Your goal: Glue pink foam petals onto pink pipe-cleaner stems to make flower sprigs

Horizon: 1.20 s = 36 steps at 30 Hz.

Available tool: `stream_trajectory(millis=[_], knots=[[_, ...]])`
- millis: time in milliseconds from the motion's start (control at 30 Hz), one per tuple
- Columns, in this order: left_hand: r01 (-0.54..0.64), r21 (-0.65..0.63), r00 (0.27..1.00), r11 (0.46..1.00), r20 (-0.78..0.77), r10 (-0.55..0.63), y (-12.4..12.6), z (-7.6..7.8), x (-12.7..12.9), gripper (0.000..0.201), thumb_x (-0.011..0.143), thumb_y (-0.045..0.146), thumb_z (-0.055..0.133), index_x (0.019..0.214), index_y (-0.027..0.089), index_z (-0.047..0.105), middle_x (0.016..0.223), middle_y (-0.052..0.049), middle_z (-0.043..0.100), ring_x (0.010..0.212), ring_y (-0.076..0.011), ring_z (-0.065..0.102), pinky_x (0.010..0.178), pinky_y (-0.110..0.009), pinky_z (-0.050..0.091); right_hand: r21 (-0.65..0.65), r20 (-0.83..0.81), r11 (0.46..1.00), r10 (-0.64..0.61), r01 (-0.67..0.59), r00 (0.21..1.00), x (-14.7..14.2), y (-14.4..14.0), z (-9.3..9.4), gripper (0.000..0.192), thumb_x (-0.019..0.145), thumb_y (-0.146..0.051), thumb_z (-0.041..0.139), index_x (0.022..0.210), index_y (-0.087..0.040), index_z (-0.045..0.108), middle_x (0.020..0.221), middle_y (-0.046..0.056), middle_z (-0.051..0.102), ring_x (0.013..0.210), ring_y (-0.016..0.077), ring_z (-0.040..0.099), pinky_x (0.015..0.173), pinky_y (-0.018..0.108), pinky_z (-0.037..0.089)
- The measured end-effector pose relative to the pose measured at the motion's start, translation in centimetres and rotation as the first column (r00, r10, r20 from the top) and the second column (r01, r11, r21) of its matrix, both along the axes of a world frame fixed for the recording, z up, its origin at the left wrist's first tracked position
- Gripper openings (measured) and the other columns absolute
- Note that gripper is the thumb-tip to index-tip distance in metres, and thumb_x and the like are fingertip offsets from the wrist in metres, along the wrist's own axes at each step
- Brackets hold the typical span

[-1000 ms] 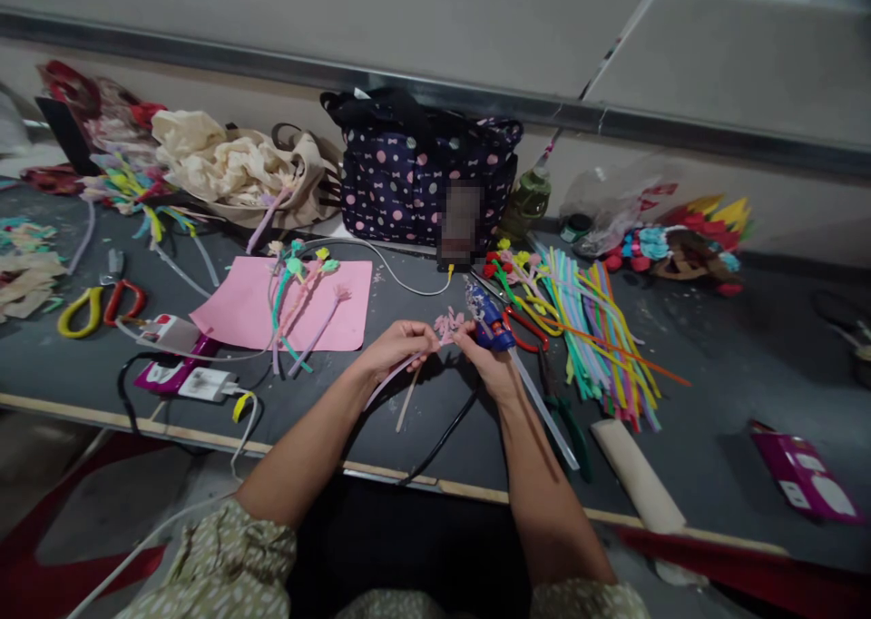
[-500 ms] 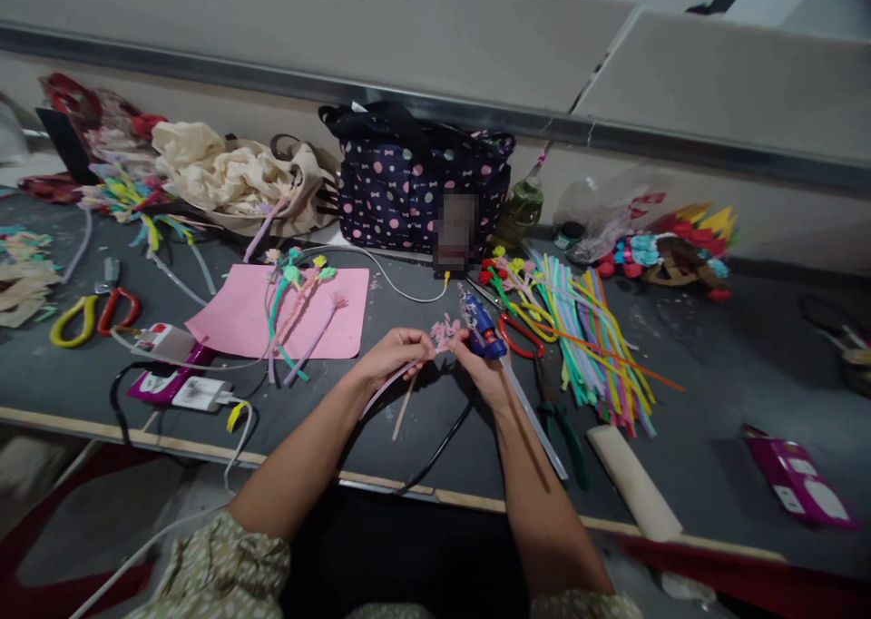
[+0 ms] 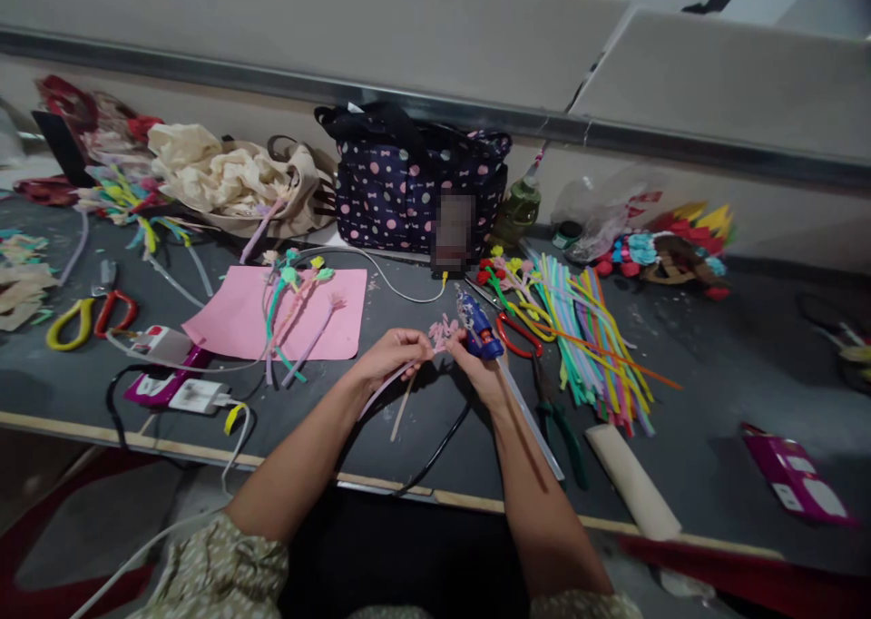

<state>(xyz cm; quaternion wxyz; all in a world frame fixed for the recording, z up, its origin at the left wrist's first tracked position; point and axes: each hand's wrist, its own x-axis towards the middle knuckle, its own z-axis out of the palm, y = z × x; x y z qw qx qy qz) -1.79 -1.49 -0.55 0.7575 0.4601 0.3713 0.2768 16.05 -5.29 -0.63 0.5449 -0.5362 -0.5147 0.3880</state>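
Note:
My left hand is closed, pinching a thin lavender pipe-cleaner stem. A small pink flower of short petals sits at the stem's upper end, between my two hands. My right hand is closed around a blue hot glue gun, its nozzle pointing away from me. A clear glue stick sticks out of the gun's back, above my forearm. The right thumb is up against the flower's base; the fingers beneath are hidden. A thin pale stick lies below my left hand.
Right of my hands are red-handled pliers, green-handled pliers, bundled pipe cleaners and a beige roll. To the left, pink paper bears finished flowers. A black cord crosses the table edge. A dotted bag stands behind.

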Motion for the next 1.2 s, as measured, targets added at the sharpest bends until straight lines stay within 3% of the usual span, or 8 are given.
stream_trajectory(millis=[333,700,1200], knots=[[-0.006,0.005,1.0,1.0,-0.002,0.006,0.06,-0.1,0.0,0.018,0.066,0.028,0.07,0.071,0.013,0.062,0.046,0.005,0.05,0.034,-0.0046,0.039,0.036,-0.016,0.028,-0.029,0.022,1.0,-0.002,0.003,1.0,0.03,-0.12,0.05,0.023,0.076,-0.04,0.071,0.08,-0.02,0.061,0.074,-0.001,0.059,0.063,0.0133,0.053,0.064,0.029,0.046],[0.0,-0.003,1.0,1.0,-0.002,0.0,0.02,-0.14,0.0,0.019,0.066,0.028,0.071,0.071,0.013,0.061,0.046,0.005,0.05,0.034,-0.0043,0.039,0.037,-0.016,0.028,-0.005,0.016,1.0,-0.015,0.015,1.0,0.04,-0.11,-0.28,0.022,0.076,-0.038,0.072,0.083,-0.02,0.062,0.079,0.0,0.062,0.071,0.0146,0.057,0.073,0.031,0.048],[-0.001,0.003,1.0,1.0,0.001,0.001,-0.04,-0.06,0.04,0.017,0.066,0.027,0.071,0.07,0.013,0.06,0.046,0.005,0.049,0.034,-0.004,0.039,0.037,-0.016,0.028,-0.004,0.012,0.999,-0.032,0.032,0.999,-0.07,-0.14,-0.37,0.024,0.075,-0.04,0.071,0.083,-0.02,0.061,0.078,0.001,0.063,0.069,0.0162,0.058,0.072,0.033,0.05]])
